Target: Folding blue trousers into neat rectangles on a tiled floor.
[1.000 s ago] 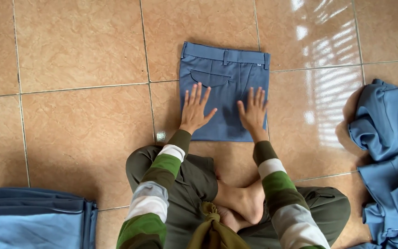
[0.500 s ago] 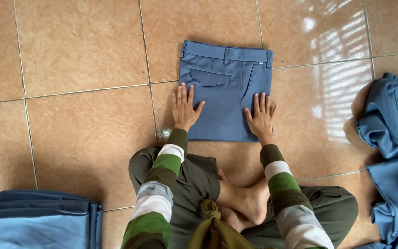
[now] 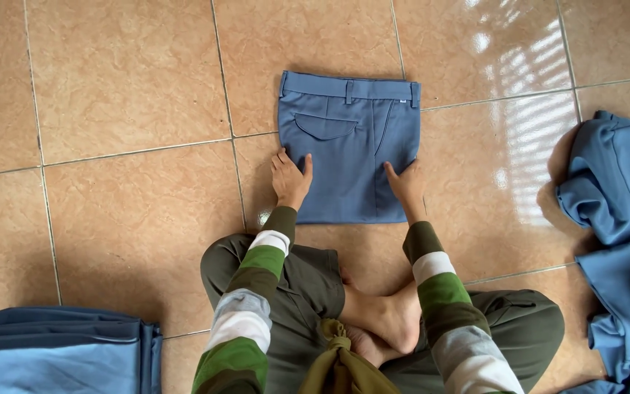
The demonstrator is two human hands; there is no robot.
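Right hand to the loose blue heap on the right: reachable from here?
Probably yes. The right hand rests at the right edge of the folded blue trousers, and only bare tiled floor lies between it and the unfolded blue garments. It would likely take a sideways stretch or lean.

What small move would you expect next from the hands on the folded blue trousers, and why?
Probably lifting the folded blue trousers off the floor. The left hand and right hand sit at its two side edges with fingers at the cloth, the fold looks flat and square, and a stack of folded garments lies at the person's left.
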